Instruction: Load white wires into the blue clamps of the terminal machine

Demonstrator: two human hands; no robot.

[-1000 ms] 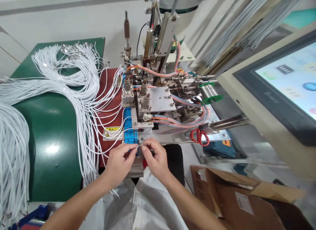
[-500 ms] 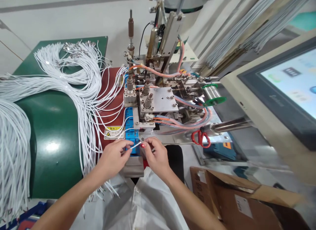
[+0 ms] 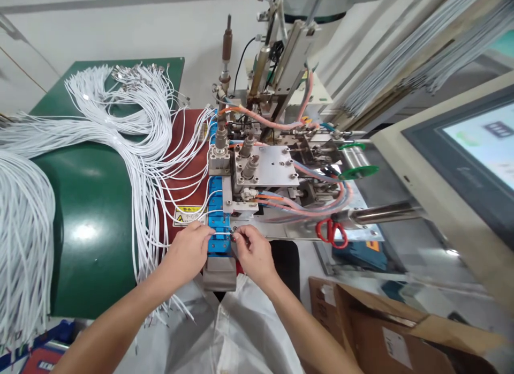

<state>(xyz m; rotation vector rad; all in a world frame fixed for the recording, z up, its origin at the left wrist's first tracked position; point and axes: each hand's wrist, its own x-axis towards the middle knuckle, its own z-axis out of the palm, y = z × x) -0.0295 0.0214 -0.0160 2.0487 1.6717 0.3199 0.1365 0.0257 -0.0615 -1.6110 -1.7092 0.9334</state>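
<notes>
A white cable [image 3: 220,233] runs between my two hands, lying across the blue fixture blocks [image 3: 218,246] at the near end of the machine. My left hand [image 3: 191,249] pinches it on the left side of the blocks. At the right, my right hand [image 3: 255,252] has thumb and forefinger closed on the cable's end, beside the metal edge. The tip itself is mostly hidden by the fingers. Other white cables sit in blue blocks farther back, leading off to a large white cable bundle [image 3: 138,202] on the left.
The bundle spreads over a green table [image 3: 92,267] and a red-brown plate [image 3: 188,186]. To the right stand the machine's metal plate [image 3: 267,167], a wire spool [image 3: 357,159], red-handled scissors [image 3: 331,233] and a screen [image 3: 482,133]. A cardboard box [image 3: 361,315] is at lower right.
The cable, tilted above the blocks before, now lies straighter and lower across them. A red light spot near the right fingertips is no longer seen. The whole view has shifted slightly.
</notes>
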